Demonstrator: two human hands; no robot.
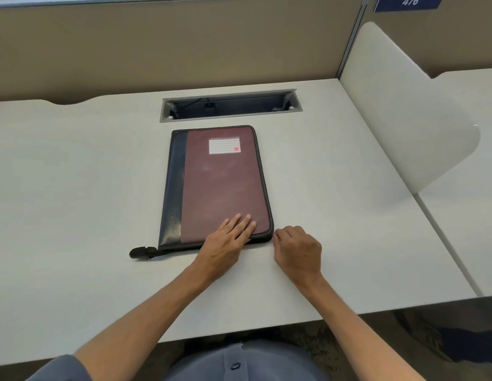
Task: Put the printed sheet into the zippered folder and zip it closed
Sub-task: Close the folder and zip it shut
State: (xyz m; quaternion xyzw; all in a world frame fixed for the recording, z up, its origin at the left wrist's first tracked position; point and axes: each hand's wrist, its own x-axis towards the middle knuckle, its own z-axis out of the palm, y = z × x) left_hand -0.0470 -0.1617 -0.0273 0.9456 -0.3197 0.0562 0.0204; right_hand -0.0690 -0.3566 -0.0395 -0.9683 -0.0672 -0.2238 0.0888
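Head view: zippered folder flat on desk, just below cable tray, long axis running away from body, label end far, spine left. Left hand spread flat, pressing near-right cover. Right hand at near-right corner, fingertips pinched at zipper edge; pull not discernible.
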